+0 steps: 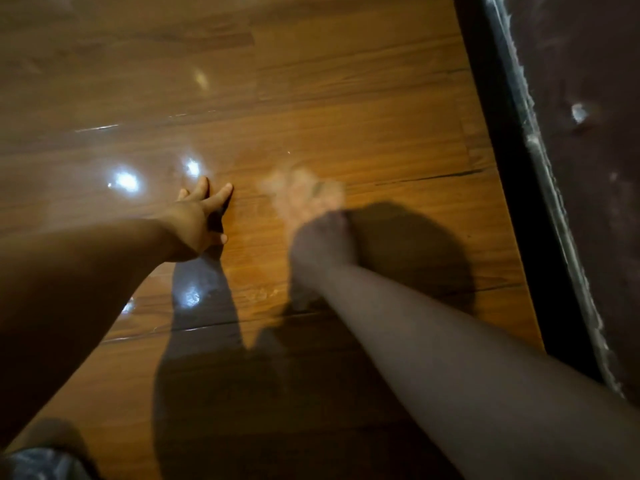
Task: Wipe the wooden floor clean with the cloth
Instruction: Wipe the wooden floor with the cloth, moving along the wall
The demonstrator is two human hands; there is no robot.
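Left hand (199, 220) on floor (346, 98); cloth (301, 192) to its right.

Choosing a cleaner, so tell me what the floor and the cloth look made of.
The floor: wood or wood-look laminate planks with a glossy finish; grain, plank seams and sharp light glints show. The cloth: pale, probably soft fabric; motion blur hides its weave.

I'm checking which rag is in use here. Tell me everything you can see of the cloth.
The cloth is a pale beige-pink wad, bunched and soft-looking, too blurred to show weave or edges; a small dark mark shows near its far side. It appears to rest on the wooden floor, just beyond the right hand, whose grip closes over its near end. It lies right of the left hand, apart from it.
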